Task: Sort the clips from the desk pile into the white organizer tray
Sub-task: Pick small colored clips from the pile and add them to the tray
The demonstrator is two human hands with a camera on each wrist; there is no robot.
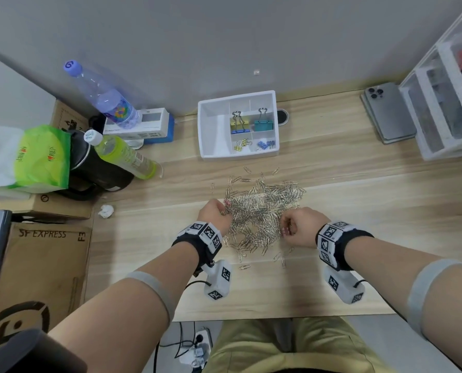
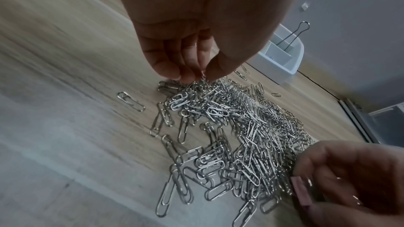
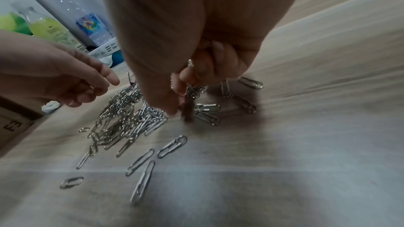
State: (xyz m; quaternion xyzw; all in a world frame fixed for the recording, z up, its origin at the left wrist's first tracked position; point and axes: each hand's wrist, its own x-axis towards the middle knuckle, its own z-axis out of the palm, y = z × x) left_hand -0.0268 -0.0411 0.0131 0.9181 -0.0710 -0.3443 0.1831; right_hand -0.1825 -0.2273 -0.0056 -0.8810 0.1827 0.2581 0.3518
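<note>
A big pile of silver paper clips [image 1: 262,211] [image 2: 236,127] lies mid-desk. My left hand [image 1: 225,211] [image 2: 196,75] is at the pile's left edge, fingertips and thumb pinching paper clips at its top. At the right edge my right hand [image 1: 287,228] [image 3: 183,92] is curled round a small pink binder clip [image 2: 301,191] [image 3: 188,110] with some paper clips caught in the fingers. The white organizer tray [image 1: 215,133] [image 2: 282,65] stands behind the pile. Its right compartments hold yellow, teal and small blue binder clips; its large left compartment looks bare.
Bottles [image 1: 108,100], a black kettle [image 1: 95,162], a green bag [image 1: 41,157] and cardboard boxes [image 1: 41,265] crowd the left. A phone [image 1: 388,111] and a white drawer unit [image 1: 445,103] stand at the right. A crumpled paper [image 1: 106,211] lies left of the pile.
</note>
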